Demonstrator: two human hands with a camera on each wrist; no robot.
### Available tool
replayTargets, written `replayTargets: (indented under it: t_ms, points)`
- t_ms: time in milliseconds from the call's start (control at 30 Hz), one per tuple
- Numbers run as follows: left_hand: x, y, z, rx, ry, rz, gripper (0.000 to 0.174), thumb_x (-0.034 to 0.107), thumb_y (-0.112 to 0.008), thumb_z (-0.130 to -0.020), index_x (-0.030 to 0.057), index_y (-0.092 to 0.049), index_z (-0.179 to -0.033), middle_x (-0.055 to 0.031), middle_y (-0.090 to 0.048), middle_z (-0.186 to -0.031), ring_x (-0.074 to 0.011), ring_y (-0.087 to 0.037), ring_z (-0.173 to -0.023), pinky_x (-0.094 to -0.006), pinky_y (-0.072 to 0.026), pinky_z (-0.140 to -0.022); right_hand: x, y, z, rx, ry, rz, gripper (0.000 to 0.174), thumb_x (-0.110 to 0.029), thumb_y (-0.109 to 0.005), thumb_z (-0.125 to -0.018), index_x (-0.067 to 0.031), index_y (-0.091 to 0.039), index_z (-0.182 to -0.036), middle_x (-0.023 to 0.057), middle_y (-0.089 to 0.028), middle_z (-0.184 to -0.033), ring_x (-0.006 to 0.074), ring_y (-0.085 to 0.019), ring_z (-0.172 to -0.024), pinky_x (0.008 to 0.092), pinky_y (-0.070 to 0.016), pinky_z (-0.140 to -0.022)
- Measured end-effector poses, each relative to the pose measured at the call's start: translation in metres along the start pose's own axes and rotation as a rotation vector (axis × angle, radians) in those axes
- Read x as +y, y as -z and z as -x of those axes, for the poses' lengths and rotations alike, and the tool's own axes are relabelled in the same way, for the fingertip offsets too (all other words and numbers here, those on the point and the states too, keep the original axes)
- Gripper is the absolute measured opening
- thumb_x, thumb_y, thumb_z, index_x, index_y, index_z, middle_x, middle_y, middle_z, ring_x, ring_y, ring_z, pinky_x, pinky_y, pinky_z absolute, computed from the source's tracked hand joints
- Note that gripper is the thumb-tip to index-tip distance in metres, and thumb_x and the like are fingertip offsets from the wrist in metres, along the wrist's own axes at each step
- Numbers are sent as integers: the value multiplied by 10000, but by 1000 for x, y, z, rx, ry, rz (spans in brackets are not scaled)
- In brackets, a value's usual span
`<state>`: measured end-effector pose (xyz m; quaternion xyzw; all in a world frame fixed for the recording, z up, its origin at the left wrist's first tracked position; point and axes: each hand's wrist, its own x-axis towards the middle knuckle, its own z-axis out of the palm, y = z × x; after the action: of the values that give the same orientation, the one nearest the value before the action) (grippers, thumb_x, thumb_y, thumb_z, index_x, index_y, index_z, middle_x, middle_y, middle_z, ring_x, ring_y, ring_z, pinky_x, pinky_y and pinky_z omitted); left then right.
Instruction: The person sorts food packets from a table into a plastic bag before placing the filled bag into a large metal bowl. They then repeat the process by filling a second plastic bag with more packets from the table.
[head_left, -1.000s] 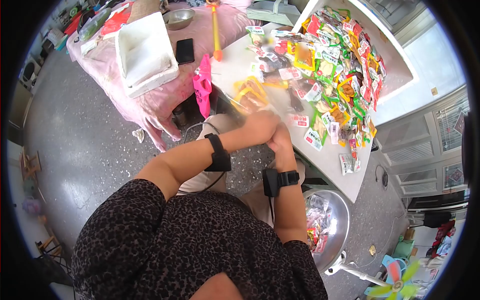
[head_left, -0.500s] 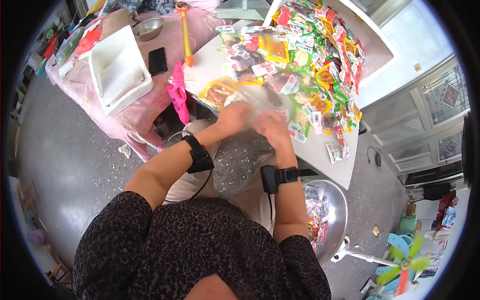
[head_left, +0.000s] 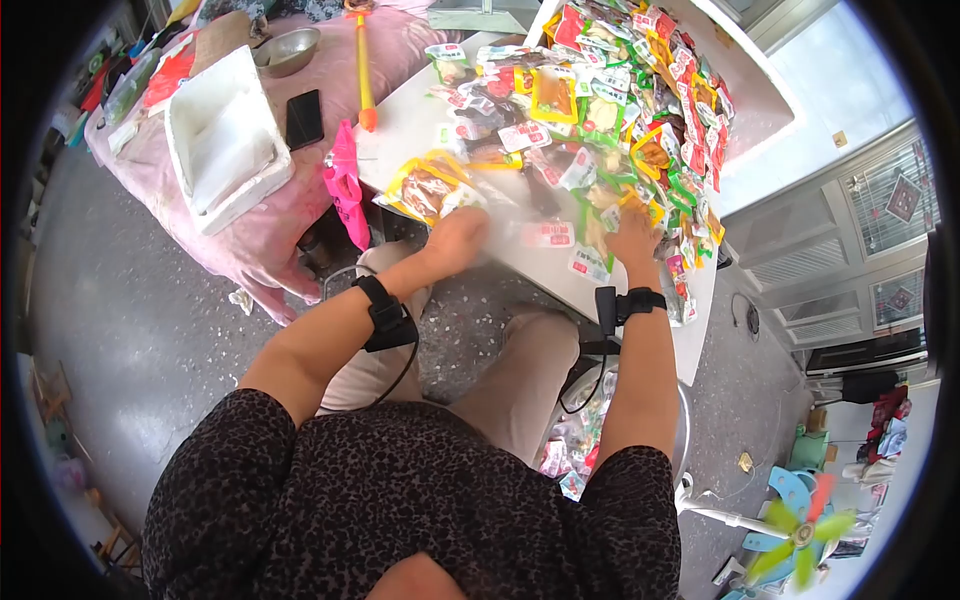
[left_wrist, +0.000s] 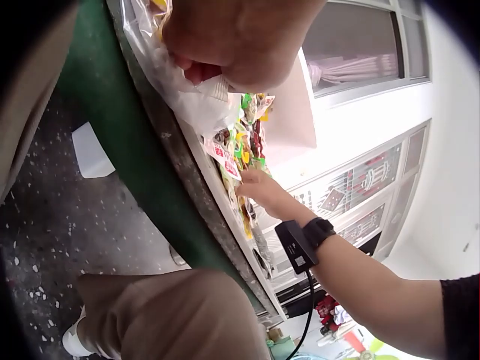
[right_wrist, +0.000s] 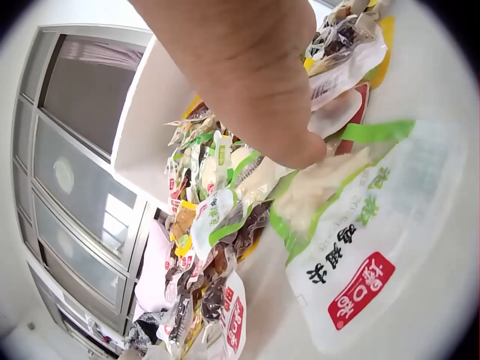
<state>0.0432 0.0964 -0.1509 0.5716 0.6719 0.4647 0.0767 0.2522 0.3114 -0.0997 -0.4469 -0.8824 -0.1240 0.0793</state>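
Note:
My left hand [head_left: 458,240] is at the near table edge, its curled fingers gripping a clear plastic bag [left_wrist: 206,109]. Just beyond it is a yellow-edged food packet [head_left: 430,190], with clear film around it. Further right, my right hand [head_left: 632,235] reaches onto the heap of snack packets [head_left: 650,110], fingers spread over them. Close below its thumb, in the right wrist view, lies a green-edged packet [right_wrist: 322,195] with pale food inside and a white label; the other fingertips are hidden there. A red-and-white label [head_left: 548,234] shows between the hands.
A white foam box [head_left: 770,110] stands behind the heap. On the pink-covered bed are another white foam box [head_left: 225,140], a phone [head_left: 304,120] and a metal bowl [head_left: 288,52]. A pink bag [head_left: 345,190] hangs at the table's left. Packets fill a metal basin [head_left: 683,430] below.
My hands were together at the near edge, then parted. The right hand has moved right onto the packets; the left has moved left with the clear bag. The head view has shifted slightly.

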Motion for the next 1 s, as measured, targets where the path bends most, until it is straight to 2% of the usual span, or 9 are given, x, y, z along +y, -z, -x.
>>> replayTargets:
  t_ms: [100,200,400,500,600,700,733,867,1000]
  points:
    - [5,2,-1,-14,35,-17,85,101,-474,-743,28,-501,-777,-135,-513,-763,-294,-494,-765,-346,-398,-677,-6,18,-10,-258,-56,-14,373,-214,-501,-678,-53,-482,-1014,142,-465,-1087,302,-388,-1072,517,-251,-853]
    - [2,0,0,7,18,-18,87,105,-471,-745,29,-502,-774,-137,-511,-759,-293,-494,-765,-346,-398,-675,-7,0,-18,-267,99,191,363,-222,-476,-703,-50,-491,-1022,153,-483,-1056,307,-428,-1016,508,-259,-856]
    - [5,2,-1,-15,35,-25,95,105,-466,-742,25,-504,-776,-138,-514,-758,-295,-496,-768,-348,-399,-678,-10,5,-9,-77,128,286,288,-212,-433,-752,-28,-533,-950,147,-523,-981,293,-450,-986,478,-286,-834]
    - [4,2,-1,-1,10,-28,91,97,-466,-735,26,-508,-772,-140,-516,-754,-298,-497,-765,-350,-400,-674,-1,5,-11,158,104,142,197,-200,-438,-741,-89,-565,-843,119,-549,-908,270,-495,-904,446,-325,-790]
    - [10,4,-2,0,30,-51,88,94,-466,-731,28,-511,-768,-143,-517,-752,-300,-498,-761,-351,-400,-669,8,28,-16,203,-4,-33,199,-215,-440,-760,-52,-541,-810,116,-563,-816,291,-523,-792,383,-383,-688]
    - [13,6,-2,4,12,-48,84,88,-462,-729,29,-508,-767,-144,-518,-753,-304,-498,-759,-354,-402,-665,16,52,-10,416,-139,-455,227,-223,-431,-780,-6,-494,-760,137,-542,-740,326,-511,-683,344,-386,-600]
    - [13,7,-2,3,18,-53,90,95,-459,-731,30,-508,-768,-144,-518,-755,-304,-498,-761,-356,-402,-666,15,59,-5,485,-151,-582,208,-177,-431,-789,29,-457,-769,124,-526,-698,291,-514,-657,359,-371,-581]
    - [23,11,-2,-33,90,-93,118,129,-441,-742,36,-505,-775,-147,-519,-762,-309,-498,-771,-370,-400,-672,26,48,25,312,-341,-1373,125,-92,-424,-804,5,-487,-852,67,-545,-812,129,-538,-725,284,-410,-577]
    - [39,19,0,-70,187,-137,150,163,-419,-753,42,-500,-785,-153,-519,-779,-316,-494,-784,-387,-397,-677,-18,67,74,33,-462,-1917,150,-78,-410,-817,0,-479,-924,90,-547,-871,152,-548,-773,274,-445,-640]
